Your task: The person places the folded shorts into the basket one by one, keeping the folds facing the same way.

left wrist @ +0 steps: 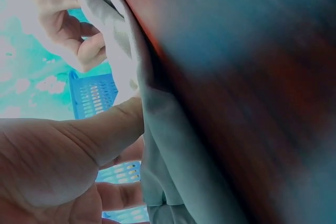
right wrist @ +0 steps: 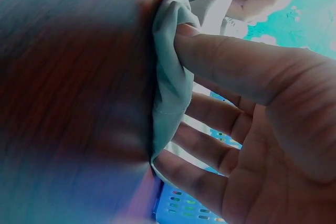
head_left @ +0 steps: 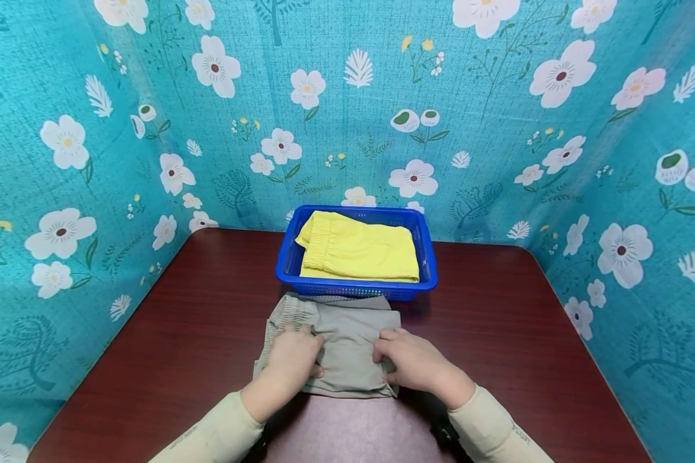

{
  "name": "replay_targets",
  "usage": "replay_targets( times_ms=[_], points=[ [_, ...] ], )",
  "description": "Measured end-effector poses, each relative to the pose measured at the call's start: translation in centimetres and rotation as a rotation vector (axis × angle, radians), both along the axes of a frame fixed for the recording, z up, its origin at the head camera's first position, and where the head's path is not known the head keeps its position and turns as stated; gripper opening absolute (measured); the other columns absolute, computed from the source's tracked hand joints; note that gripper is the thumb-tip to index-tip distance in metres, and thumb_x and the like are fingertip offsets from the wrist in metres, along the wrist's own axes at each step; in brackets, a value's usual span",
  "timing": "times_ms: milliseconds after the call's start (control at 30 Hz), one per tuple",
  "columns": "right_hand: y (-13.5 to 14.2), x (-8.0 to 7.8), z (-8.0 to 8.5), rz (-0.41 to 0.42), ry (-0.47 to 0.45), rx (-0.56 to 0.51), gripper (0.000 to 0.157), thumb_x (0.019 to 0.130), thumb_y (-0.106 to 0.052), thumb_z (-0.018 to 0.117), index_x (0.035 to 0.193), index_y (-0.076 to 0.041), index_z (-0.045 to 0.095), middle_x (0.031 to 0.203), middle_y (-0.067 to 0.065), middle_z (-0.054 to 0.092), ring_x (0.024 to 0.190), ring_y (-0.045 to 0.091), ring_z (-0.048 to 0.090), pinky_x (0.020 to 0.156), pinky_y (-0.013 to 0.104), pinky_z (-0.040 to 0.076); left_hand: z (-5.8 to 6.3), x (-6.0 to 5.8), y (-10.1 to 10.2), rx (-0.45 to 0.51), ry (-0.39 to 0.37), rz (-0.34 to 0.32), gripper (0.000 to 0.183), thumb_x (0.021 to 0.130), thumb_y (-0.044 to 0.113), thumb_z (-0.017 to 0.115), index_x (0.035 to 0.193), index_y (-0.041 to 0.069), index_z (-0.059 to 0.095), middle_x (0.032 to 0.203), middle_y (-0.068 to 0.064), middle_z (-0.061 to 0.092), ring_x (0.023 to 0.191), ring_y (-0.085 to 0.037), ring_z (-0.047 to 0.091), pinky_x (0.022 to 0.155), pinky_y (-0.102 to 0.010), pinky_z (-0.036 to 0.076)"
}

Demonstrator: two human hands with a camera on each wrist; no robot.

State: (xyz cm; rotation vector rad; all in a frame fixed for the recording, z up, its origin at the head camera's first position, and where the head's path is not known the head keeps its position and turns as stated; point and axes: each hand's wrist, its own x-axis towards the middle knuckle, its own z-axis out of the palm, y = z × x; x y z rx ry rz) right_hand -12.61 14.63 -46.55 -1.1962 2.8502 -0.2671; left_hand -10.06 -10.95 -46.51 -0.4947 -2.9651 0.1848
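Note:
Grey folded shorts [head_left: 347, 347] with a gathered elastic waistband on the left side lie on the table, close in front of the basket. My left hand [head_left: 292, 360] rests on them near the waistband, its thumb against the cloth in the left wrist view. At their right edge my right hand [head_left: 414, 363] touches the fabric with the fingers spread apart. In the right wrist view, the thumb [right wrist: 226, 61] presses into a rumpled fold while the other fingertips reach the cloth further along. Layers of the shorts stick out beyond the top fold at the back.
A blue perforated basket [head_left: 356, 286] stands at the back middle of the dark red-brown table [head_left: 498, 321]. Inside it lies a folded yellow garment [head_left: 361, 247] with an elastic waistband. Turquoise flowered cloth [head_left: 347, 141] hangs behind and on both sides.

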Motion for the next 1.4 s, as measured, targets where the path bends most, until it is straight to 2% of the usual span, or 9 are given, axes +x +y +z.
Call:
replay_targets(
  times_ms=[267, 833, 967, 1133, 1233, 1400],
  points=[
    [0.8, -0.1, 0.1, -0.006, -0.012, 0.004, 0.031, 0.066, -0.025, 0.085, 0.088, -0.025, 0.063, 0.09, -0.01, 0.052, 0.095, 0.013, 0.053, 0.072, 0.031, 0.049, 0.0, -0.1, 0.8, 0.002, -0.008, -0.004, 0.052, 0.055, 0.056, 0.083, 0.095, 0.026, 0.07, 0.094, -0.008, 0.065, 0.078, -0.032, 0.055, 0.047, -0.04, 0.05],
    [2.4, -0.3, 0.3, -0.027, -0.019, 0.017, 0.032, 0.064, -0.024, 0.086, 0.085, -0.025, 0.062, 0.088, -0.011, 0.051, 0.093, 0.013, 0.052, 0.074, 0.031, 0.049, -0.5, 0.0, 2.7, -0.014, 0.044, 0.0, 0.055, 0.053, 0.059, 0.081, 0.095, 0.025, 0.07, 0.091, -0.007, 0.064, 0.077, -0.03, 0.055, 0.042, -0.038, 0.047],
    [2.8, -0.4, 0.3, -0.039, -0.039, 0.022, 0.033, 0.063, -0.023, 0.087, 0.085, -0.025, 0.063, 0.088, -0.011, 0.051, 0.093, 0.012, 0.052, 0.072, 0.031, 0.049, -0.3, 0.0, 3.0, -0.035, 0.063, -0.044, 0.056, 0.055, 0.061, 0.08, 0.096, 0.025, 0.071, 0.093, -0.007, 0.065, 0.076, -0.03, 0.056, 0.042, -0.037, 0.047],
    [3.0, -0.3, 0.5, -0.048, -0.045, 0.026, 0.034, 0.062, -0.022, 0.087, 0.085, -0.026, 0.063, 0.088, -0.012, 0.051, 0.092, 0.012, 0.052, 0.071, 0.03, 0.049, 0.3, -0.1, 2.5, -0.07, 0.049, -0.138, 0.057, 0.063, 0.063, 0.077, 0.105, 0.025, 0.071, 0.098, -0.006, 0.067, 0.079, -0.03, 0.057, 0.05, -0.035, 0.05],
    [2.8, -0.2, 0.7, -0.051, -0.048, 0.023, 0.034, 0.062, -0.021, 0.088, 0.085, -0.025, 0.063, 0.088, -0.011, 0.052, 0.092, 0.013, 0.053, 0.071, 0.031, 0.05, 0.6, -0.3, 1.8, -0.029, 0.012, -0.164, 0.055, 0.068, 0.06, 0.076, 0.109, 0.024, 0.071, 0.101, -0.006, 0.067, 0.082, -0.03, 0.058, 0.057, -0.036, 0.051],
    [2.6, -0.2, 1.1, -0.05, -0.087, 0.036, 0.031, 0.064, -0.022, 0.087, 0.086, -0.024, 0.064, 0.089, -0.009, 0.052, 0.092, 0.013, 0.052, 0.073, 0.032, 0.05, 0.8, -0.7, 0.7, 0.084, 0.003, -0.198, 0.031, 0.075, 0.045, 0.076, 0.097, 0.023, 0.072, 0.099, -0.001, 0.069, 0.081, -0.028, 0.061, 0.064, -0.038, 0.051]
  ],
)
